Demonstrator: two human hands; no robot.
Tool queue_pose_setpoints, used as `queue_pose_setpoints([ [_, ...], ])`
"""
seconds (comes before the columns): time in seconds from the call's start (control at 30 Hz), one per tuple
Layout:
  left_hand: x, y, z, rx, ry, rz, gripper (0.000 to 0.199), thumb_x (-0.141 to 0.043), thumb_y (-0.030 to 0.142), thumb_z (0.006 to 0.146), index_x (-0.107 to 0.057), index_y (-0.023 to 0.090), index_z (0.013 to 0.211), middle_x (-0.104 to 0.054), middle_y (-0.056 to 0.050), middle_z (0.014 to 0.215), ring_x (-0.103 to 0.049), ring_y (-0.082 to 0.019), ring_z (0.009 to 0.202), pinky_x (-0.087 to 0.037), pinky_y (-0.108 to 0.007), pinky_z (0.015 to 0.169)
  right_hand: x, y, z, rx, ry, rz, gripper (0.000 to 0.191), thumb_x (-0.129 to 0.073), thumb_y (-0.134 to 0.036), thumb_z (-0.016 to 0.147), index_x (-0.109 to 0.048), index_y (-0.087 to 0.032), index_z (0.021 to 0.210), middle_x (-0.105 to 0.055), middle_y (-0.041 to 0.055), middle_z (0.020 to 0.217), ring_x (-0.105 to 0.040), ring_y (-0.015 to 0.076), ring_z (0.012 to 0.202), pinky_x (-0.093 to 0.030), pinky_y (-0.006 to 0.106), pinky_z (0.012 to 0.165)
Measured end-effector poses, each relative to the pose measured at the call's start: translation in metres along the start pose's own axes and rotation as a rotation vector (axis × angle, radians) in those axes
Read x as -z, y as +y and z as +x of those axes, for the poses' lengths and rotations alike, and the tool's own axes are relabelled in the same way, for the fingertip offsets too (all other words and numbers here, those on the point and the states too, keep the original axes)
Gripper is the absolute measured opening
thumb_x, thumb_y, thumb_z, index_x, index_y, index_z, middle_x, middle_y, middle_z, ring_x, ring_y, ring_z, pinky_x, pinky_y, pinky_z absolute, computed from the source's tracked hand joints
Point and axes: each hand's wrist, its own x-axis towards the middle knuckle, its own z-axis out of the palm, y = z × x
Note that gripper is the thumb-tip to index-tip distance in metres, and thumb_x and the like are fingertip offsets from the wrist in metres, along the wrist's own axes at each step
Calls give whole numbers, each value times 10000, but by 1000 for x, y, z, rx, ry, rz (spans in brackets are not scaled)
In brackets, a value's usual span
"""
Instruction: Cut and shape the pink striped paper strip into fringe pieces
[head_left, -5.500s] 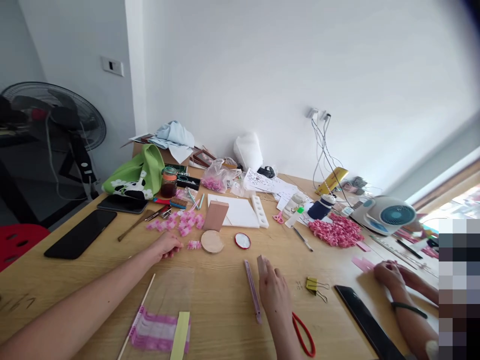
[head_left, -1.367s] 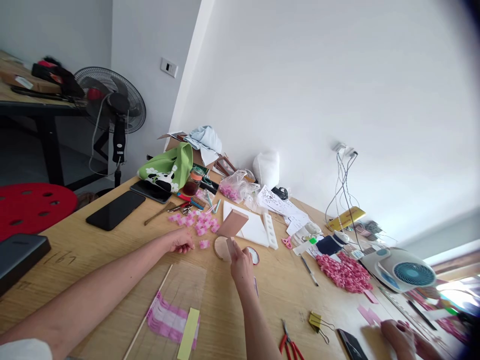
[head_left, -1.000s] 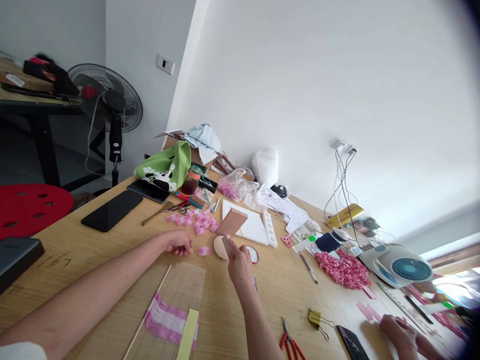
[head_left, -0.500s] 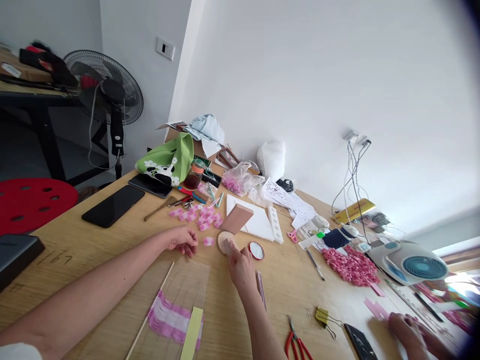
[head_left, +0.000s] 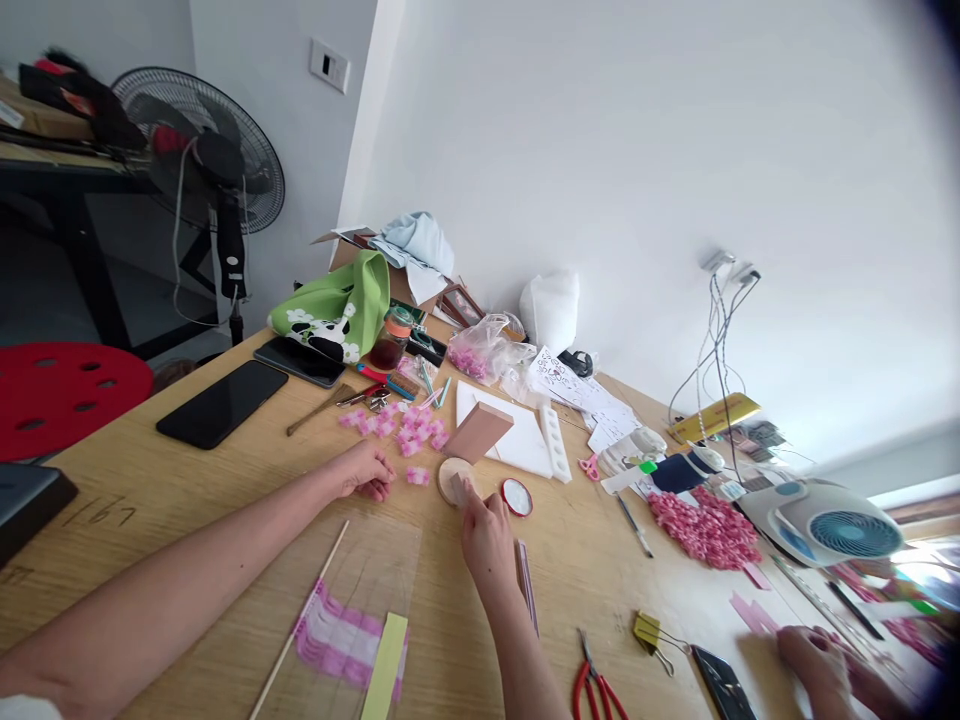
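My right hand [head_left: 486,528] pinches a small flat greyish piece [head_left: 459,487] over a round wooden disc [head_left: 447,475]. A pinkish-brown block [head_left: 480,430] stands just behind the disc. To the right of my fingers lies a round red-rimmed lid [head_left: 517,497] with white stuff inside. My left hand [head_left: 367,472] rests on the table with its fingers curled in; whether anything is inside them is hidden. Close to its fingertips sits one pink-and-white flower-like piece [head_left: 418,476], and several more pink pieces [head_left: 412,432] lie behind it.
A clear sheet with a pink-white strip [head_left: 337,635] and a thin stick [head_left: 300,620] lies in front. Red-handled pliers [head_left: 592,685], a binder clip [head_left: 649,632] and a phone [head_left: 721,682] are at the front right. Another person's hands [head_left: 817,660] work at far right.
My right hand stays at the wooden disc, its fingers shifted slightly over it. The single pink piece looks slightly turned. The view has tilted a little.
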Motion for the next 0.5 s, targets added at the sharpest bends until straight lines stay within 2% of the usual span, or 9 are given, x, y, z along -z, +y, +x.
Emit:
queue_pose_setpoints([
  [0.13, -3, 1, -1, 33, 47, 45, 222, -579, 309, 928, -597, 133, 1062, -636, -36, 959, -628, -128, 757, -546, -288, 659, 0, 7, 1, -19, 15, 19, 443, -475, -116, 851, -640, -207, 1253, -528, 51, 775, -553, 216, 787, -444, 285, 751],
  [0.27, -4, 2, -3, 35, 48, 57, 235, -576, 332, 930, -603, 132, 1051, -642, -34, 946, -631, -125, 744, -547, -283, 650, 3, 16, 1, -73, 62, 16, 457, -450, -163, 860, -608, -138, 1287, -514, 74, 794, -537, 238, 784, -452, 329, 751],
  [0.5, -3, 3, -5, 42, 18, 96, 199, -582, 313, 928, -613, 124, 982, -641, -14, 868, -619, -106, 682, -537, -259, 614, 11, 12, 3, -63, 94, 6, 499, -415, -163, 863, -558, -188, 1341, -499, 69, 830, -506, 233, 811, -436, 337, 768],
])
